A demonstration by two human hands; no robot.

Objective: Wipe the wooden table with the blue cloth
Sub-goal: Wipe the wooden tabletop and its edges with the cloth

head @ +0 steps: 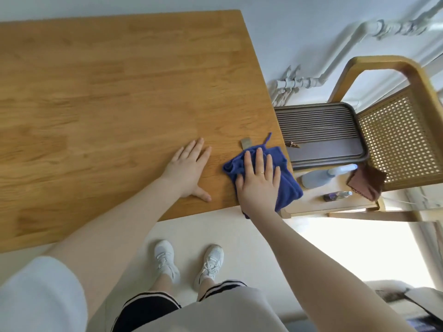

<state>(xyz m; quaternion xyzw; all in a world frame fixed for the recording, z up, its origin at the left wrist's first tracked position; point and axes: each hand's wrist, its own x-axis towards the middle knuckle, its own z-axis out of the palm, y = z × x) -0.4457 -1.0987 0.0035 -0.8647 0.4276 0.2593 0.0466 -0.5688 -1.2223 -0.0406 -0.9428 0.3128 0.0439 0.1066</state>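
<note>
Left hand [189, 171], fingers flat, braces on the table [107, 92] just left of the blue cloth [285, 178]. Right hand [257, 180] presses flat-palmed on the cloth at the table's near right corner (partly overhanging). Soft, light, prone to bunching; best driven under a spread palm.

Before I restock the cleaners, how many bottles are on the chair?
2. A large pale spray bottle lies on the chair seat by the tray; a small dark bottle lies nearer the seat's front edge. The table corner may hide more.
</note>
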